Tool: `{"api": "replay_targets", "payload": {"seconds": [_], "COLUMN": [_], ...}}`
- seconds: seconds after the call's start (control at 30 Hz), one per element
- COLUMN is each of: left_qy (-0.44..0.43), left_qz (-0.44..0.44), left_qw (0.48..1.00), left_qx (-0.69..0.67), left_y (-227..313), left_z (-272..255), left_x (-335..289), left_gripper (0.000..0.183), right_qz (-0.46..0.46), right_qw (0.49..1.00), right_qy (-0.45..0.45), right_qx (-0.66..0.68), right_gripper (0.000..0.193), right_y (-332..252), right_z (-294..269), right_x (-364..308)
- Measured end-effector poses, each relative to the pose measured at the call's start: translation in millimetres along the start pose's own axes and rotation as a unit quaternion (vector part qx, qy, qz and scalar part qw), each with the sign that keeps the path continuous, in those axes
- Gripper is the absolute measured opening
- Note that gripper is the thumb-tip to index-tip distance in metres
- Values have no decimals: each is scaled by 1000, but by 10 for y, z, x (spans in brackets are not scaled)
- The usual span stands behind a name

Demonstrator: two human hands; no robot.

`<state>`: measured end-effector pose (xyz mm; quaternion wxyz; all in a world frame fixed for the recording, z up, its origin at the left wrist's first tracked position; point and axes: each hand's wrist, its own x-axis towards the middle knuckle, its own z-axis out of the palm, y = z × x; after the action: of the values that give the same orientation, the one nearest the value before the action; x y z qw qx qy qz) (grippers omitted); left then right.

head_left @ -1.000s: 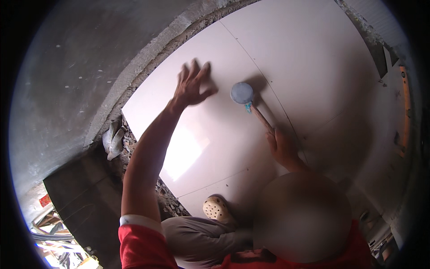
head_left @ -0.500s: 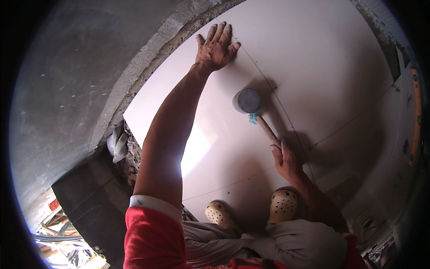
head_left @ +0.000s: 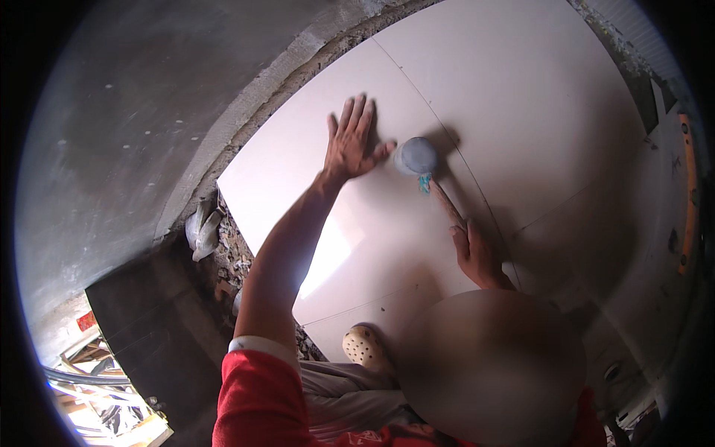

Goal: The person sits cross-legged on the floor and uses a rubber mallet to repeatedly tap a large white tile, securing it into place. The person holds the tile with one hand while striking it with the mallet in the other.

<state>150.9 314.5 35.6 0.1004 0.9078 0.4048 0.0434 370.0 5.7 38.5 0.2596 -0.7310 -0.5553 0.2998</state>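
Note:
My right hand (head_left: 479, 257) is wrapped round the wooden handle of a mallet. The mallet's thick grey round head (head_left: 417, 156) is over a large glossy off-white floor tile (head_left: 398, 238), close to a thin joint line; I cannot tell whether it touches. Turquoise material is bunched where the handle meets the head. To the left of the mallet, my left hand (head_left: 350, 145) is open, palm down with fingers spread, over the same tile. Its thumb points toward the mallet head.
A grey wall (head_left: 134, 134) with a rough lower edge runs along the left. Beside the tile's left edge lie rubble and a pale plastic bag (head_left: 203, 229). An orange level (head_left: 687, 194) is at far right. One beige clog (head_left: 366, 346) shows below; a blurred patch covers the lower right.
My left hand has come back nearer to me, from the tile's far edge toward the mallet. The mallet head has shifted slightly up and right in the picture.

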Motion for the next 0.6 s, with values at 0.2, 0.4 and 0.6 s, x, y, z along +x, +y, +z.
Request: {"api": "replay_targets", "payload": {"seconds": [0.2, 0.4, 0.6], "left_qy": [-207, -224, -222], "left_qz": [-189, -226, -230], "left_qw": [960, 948, 947], "left_qx": [22, -28, -37], "left_y": [614, 693, 669], "left_z": [-488, -567, -575], "left_x": [-1258, -1363, -1382], "left_gripper": [151, 156, 154], "right_qz": [-12, -147, -242], "right_qw": [998, 986, 935], "right_qy": [0, 41, 205], "right_qx": [-61, 75, 160], "right_gripper": [38, 35, 31], "right_y": [-62, -1046, -1347], "right_z": [-17, -718, -606], "right_x": [141, 1121, 1607]}}
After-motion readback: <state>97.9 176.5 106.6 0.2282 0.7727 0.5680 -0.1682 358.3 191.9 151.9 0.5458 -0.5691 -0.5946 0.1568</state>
